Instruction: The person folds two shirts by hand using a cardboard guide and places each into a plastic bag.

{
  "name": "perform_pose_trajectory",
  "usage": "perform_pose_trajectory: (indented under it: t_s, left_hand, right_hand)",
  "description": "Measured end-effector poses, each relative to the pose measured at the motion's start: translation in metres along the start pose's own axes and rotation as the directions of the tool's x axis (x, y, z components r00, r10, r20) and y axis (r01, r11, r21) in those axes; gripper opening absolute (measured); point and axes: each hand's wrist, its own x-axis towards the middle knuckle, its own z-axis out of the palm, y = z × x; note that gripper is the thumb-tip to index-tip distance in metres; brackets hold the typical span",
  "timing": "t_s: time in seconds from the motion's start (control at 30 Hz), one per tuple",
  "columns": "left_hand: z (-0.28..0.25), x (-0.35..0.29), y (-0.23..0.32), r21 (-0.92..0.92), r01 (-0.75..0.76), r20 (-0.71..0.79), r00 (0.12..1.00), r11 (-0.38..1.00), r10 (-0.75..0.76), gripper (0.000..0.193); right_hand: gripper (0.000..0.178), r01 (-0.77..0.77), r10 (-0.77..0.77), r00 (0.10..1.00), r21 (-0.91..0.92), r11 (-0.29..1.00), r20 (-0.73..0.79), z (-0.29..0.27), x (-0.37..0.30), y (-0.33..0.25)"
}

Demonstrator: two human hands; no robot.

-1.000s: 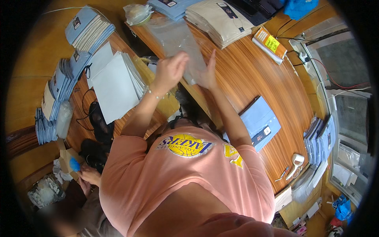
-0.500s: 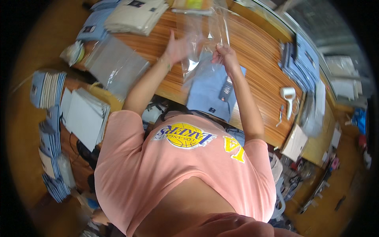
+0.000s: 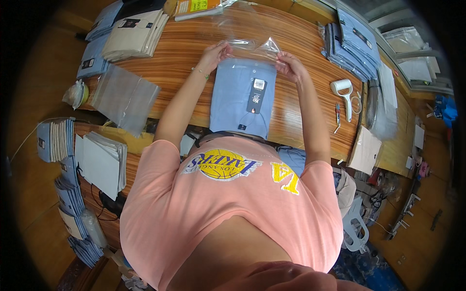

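At the far left, a row of folded blue and cream garments (image 3: 56, 140) runs along a lower side table, with a stack of white sheets (image 3: 99, 165) beside it. A small plastic-covered bowl (image 3: 77, 93) sits at the left end of the wood-grained desk (image 3: 298, 29), and a flat clear sleeve (image 3: 125, 97) overhangs the desk's near edge toward that end. Blue garments (image 3: 92, 59) and a cream pile (image 3: 136, 36) fill the far left corner; an orange-and-white packet (image 3: 196, 8) lies at the far edge. The left hand (image 3: 212, 58) pinches one side of a clear plastic bag (image 3: 245, 30), thumb and fingertips pressed together with almost no gap. Between the forearms, a folded blue shirt (image 3: 233, 87) lies flat, its near end at the desk's near edge, a dark tag (image 3: 256, 97) on top; whether any of its far end is inside the bag, I cannot tell. The right hand (image 3: 291, 68) grips the bag's other side, thumb and index closed together on the film, remaining fingers curled. Toward the right end of the desk lie slim snips (image 3: 338, 116) and a white lint roller (image 3: 343, 92), with bagged blue garments (image 3: 357, 43) at the far right corner.
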Motion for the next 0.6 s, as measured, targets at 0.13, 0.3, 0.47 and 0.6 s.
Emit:
perform_pose_trajectory:
  t_s: [0.13,0.3,0.47,0.6]
  left_hand:
    - [-0.004,0.009,0.001,-0.079,-0.108,0.060,0.992,0.991,0.112,0.025]
    - [0.026,-0.029,0.047,0.201,-0.072,0.031,0.997,0.977,0.067,0.028]
    - [-0.024,0.002,0.001,0.791,-0.088,-0.047,0.978,0.605,0.204,0.025]
    - [-0.041,0.011,-0.006,0.782,-0.078,0.000,0.992,0.618,0.126,0.031]
  right_hand:
    - [0.006,0.079,-0.133,0.977,-0.295,0.952,-0.168,-0.004,0.011,0.004]
    - [0.004,0.173,-0.221,0.953,-0.228,0.958,-0.205,0.018,-0.028,-0.042]
    - [0.007,-0.088,-0.032,0.948,-0.360,0.929,-0.316,-0.015,0.014,0.028]
    - [0.012,-0.161,0.059,0.955,-0.341,0.926,-0.291,-0.019,0.022,0.033]
